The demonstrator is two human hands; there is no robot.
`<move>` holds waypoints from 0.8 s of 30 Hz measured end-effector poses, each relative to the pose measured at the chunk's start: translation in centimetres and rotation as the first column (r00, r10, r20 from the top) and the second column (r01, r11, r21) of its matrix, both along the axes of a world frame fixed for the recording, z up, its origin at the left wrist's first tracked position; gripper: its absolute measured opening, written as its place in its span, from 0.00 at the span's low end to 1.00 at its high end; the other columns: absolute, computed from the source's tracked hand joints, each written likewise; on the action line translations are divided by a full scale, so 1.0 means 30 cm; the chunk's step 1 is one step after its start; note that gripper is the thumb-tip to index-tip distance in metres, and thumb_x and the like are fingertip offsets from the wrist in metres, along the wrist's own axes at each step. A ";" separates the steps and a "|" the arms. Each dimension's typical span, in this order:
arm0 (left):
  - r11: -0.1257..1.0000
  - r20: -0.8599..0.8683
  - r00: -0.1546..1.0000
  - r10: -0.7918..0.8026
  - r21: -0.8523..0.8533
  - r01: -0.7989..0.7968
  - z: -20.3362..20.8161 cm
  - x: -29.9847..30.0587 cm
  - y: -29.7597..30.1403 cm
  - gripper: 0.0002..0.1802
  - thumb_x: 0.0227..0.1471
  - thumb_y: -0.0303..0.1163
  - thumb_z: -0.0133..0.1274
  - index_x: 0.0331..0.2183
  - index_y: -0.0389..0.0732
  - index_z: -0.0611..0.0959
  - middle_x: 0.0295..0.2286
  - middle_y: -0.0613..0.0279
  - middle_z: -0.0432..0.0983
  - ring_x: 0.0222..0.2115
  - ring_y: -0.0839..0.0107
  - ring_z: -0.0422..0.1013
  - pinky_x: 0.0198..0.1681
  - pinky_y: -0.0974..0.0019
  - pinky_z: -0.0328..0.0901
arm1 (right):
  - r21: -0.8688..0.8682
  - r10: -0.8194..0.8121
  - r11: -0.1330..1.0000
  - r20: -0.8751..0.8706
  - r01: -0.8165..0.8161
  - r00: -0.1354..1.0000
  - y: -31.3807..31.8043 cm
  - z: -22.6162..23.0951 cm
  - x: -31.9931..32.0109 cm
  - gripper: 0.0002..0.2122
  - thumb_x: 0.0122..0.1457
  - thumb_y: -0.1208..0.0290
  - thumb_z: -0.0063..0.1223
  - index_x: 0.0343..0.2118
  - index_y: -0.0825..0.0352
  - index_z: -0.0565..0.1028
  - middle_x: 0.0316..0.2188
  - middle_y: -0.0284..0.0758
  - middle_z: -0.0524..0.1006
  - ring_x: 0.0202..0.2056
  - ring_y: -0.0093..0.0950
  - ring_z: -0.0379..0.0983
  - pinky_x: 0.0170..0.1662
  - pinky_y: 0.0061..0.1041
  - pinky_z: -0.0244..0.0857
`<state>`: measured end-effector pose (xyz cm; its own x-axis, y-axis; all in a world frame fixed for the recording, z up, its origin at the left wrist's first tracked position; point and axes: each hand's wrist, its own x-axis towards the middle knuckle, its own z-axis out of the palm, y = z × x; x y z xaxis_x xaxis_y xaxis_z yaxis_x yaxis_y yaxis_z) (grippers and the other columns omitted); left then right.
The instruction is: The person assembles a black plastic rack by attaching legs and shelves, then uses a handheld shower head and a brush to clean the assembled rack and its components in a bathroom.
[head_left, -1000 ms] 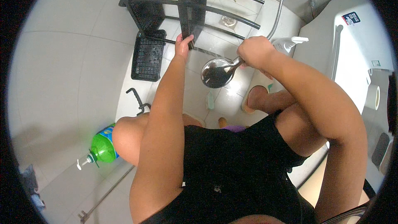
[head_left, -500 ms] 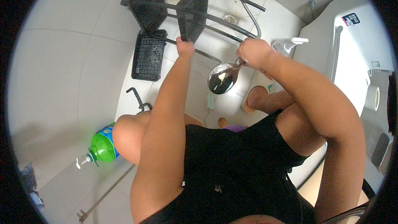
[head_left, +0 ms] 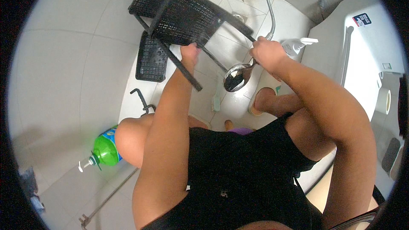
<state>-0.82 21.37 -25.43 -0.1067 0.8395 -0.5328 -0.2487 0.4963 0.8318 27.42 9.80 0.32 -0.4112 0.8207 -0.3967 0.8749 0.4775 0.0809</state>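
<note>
We hold, near 12 o'clock, a black shelf rack of perforated plastic baskets and slim tubular legs [head_left: 187, 15], which lies tilted. Our left hand [head_left: 190, 53] is closed on the lower edge of its basket; most fingers are hidden, so we cannot tell how tight this grip is. The mesh has many small holes, and the legs are smooth and round. One leg slants toward 5 o'clock and crosses in front of our left forearm.

At 2 o'clock, our right hand [head_left: 269, 55] is wrapped firmly around the handle of a shiny, rounded chrome shower head [head_left: 238, 77]. A flexible silver hose [head_left: 271, 12] rises from it toward 12 o'clock. Another leg of the rack ends close to this hand; we cannot tell if they touch.

At 10 o'clock, a black rectangular plastic basket with a rim [head_left: 151, 61] is partly covered by the rack. Just beyond our right hand, a white plastic spray bottle [head_left: 294, 47] limits the room toward 2 o'clock. At 8 o'clock, behind our knee, there is a bulging green transparent bottle with a white pump [head_left: 106, 151]. Between our forearms, the glossy pale floor tiles [head_left: 204, 89] give some open room, down to a pale green brush [head_left: 216, 103].
</note>
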 end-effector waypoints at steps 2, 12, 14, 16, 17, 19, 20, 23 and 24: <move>0.997 0.038 0.996 0.077 0.008 -0.077 0.109 -0.007 -0.026 0.17 0.52 0.17 0.53 0.45 0.40 0.80 0.37 0.59 0.79 0.31 0.62 0.76 0.24 0.62 0.68 | -0.008 -0.010 1.000 -0.027 0.010 1.000 0.029 0.016 -0.017 0.07 0.57 0.71 0.54 0.33 0.62 0.83 0.37 0.36 0.82 0.45 0.36 0.77 0.41 0.35 0.80; 0.998 0.019 1.000 0.005 0.063 -0.006 0.157 -0.165 -0.075 0.16 0.56 0.19 0.51 0.45 0.44 0.79 0.34 0.62 0.77 0.25 0.67 0.70 0.22 0.63 0.66 | -0.110 -0.171 0.981 -0.095 0.160 0.981 0.075 0.087 -0.140 0.09 0.54 0.66 0.60 0.35 0.62 0.84 0.39 0.40 0.82 0.47 0.39 0.78 0.46 0.38 0.77; 0.994 -0.035 0.999 -0.030 0.106 0.033 0.140 -0.181 -0.073 0.14 0.56 0.20 0.50 0.45 0.44 0.79 0.34 0.63 0.77 0.26 0.67 0.70 0.23 0.63 0.65 | -0.126 -0.200 0.975 -0.126 0.185 0.972 0.076 0.086 -0.146 0.09 0.54 0.66 0.61 0.35 0.62 0.84 0.39 0.41 0.82 0.47 0.40 0.78 0.47 0.38 0.76; 0.995 -0.049 0.998 -0.029 0.090 0.033 0.142 -0.134 -0.071 0.13 0.57 0.22 0.50 0.44 0.44 0.79 0.33 0.63 0.77 0.27 0.67 0.70 0.23 0.62 0.65 | -0.153 -0.249 0.961 -0.120 0.229 0.961 0.070 0.072 -0.124 0.08 0.53 0.66 0.61 0.35 0.62 0.85 0.38 0.41 0.82 0.47 0.41 0.78 0.47 0.39 0.76; 0.998 -0.041 0.999 -0.003 0.056 0.006 0.139 -0.097 -0.068 0.13 0.58 0.23 0.50 0.44 0.44 0.79 0.33 0.63 0.77 0.28 0.67 0.70 0.23 0.62 0.65 | -0.163 -0.264 0.956 -0.108 0.245 0.958 0.066 0.065 -0.108 0.09 0.54 0.65 0.60 0.35 0.62 0.85 0.38 0.41 0.82 0.46 0.41 0.79 0.47 0.39 0.76; 0.993 -0.075 0.996 0.042 0.109 -0.034 0.096 -0.094 -0.059 0.12 0.59 0.26 0.50 0.45 0.44 0.79 0.34 0.62 0.77 0.29 0.65 0.71 0.25 0.60 0.67 | -0.180 -0.271 0.951 -0.097 0.251 0.958 0.065 0.068 -0.109 0.11 0.56 0.63 0.57 0.34 0.63 0.85 0.38 0.42 0.82 0.44 0.42 0.80 0.47 0.39 0.75; 0.987 -0.099 0.994 0.047 0.160 -0.031 0.068 -0.074 -0.044 0.13 0.60 0.28 0.48 0.46 0.43 0.79 0.37 0.61 0.76 0.32 0.64 0.70 0.30 0.61 0.65 | -0.159 -0.399 0.912 -0.127 0.378 0.908 0.059 0.068 -0.100 0.13 0.58 0.60 0.55 0.34 0.63 0.85 0.38 0.42 0.82 0.43 0.42 0.80 0.48 0.38 0.75; 0.969 0.102 0.981 0.162 0.170 -0.178 -0.067 -0.099 0.025 0.18 0.64 0.34 0.43 0.52 0.41 0.77 0.46 0.60 0.74 0.43 0.63 0.69 0.46 0.63 0.62 | -0.168 -0.644 0.764 -0.262 0.624 0.718 0.069 0.072 -0.116 0.18 0.61 0.55 0.50 0.34 0.65 0.84 0.37 0.43 0.82 0.41 0.43 0.81 0.48 0.37 0.75; 0.965 0.242 0.952 0.190 0.131 -0.226 -0.109 -0.068 0.064 0.20 0.65 0.36 0.41 0.54 0.40 0.76 0.49 0.59 0.73 0.47 0.63 0.68 0.51 0.64 0.61 | -0.206 -0.695 0.716 -0.307 0.668 0.650 0.080 0.002 -0.057 0.20 0.61 0.53 0.48 0.33 0.65 0.84 0.37 0.44 0.82 0.40 0.43 0.81 0.49 0.37 0.75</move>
